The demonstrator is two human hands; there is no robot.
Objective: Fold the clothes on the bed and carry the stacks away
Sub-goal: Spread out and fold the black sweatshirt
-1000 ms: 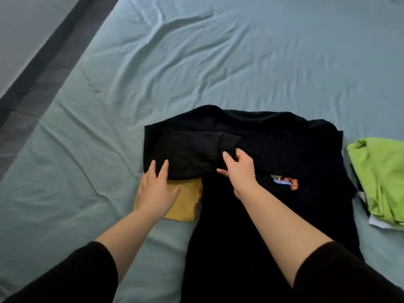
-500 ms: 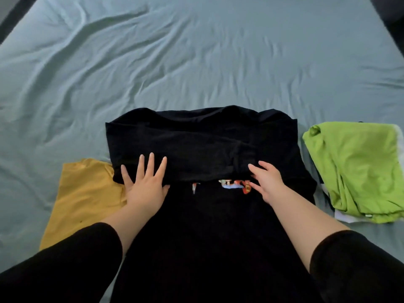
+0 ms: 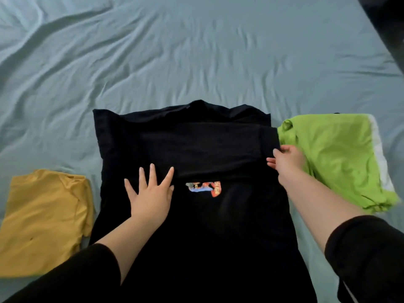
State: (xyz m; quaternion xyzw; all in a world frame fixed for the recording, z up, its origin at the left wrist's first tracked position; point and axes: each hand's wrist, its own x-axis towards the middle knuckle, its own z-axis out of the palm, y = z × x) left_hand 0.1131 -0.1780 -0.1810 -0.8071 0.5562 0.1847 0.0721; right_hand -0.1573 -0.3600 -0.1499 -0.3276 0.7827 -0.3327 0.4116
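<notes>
The black T-shirt [image 3: 218, 237] with a small colourful print [image 3: 204, 188] runs lengthwise up the frame centre, collar at top. The left hand [image 3: 152, 196] presses it flat-fingered; the right hand [image 3: 286, 162] pinches its folded sleeve [image 3: 207, 149].

Shows a bed [image 3: 196, 51] filling almost the whole view, seen from above and from its near side. Wears a pale grey-blue sheet [image 3: 284, 68], plain and rumpled all over. Runs in long, deep creases from the upper left toward the middle, with shorter, finer ripples across the centre and the right. Ends at the upper right corner in a slanting edge against a dark strip [image 3: 389, 22], too dim to tell as floor or furniture. Takes soft, even, cool light, with only faint shading in the folds and no hard shadow edges.
</notes>
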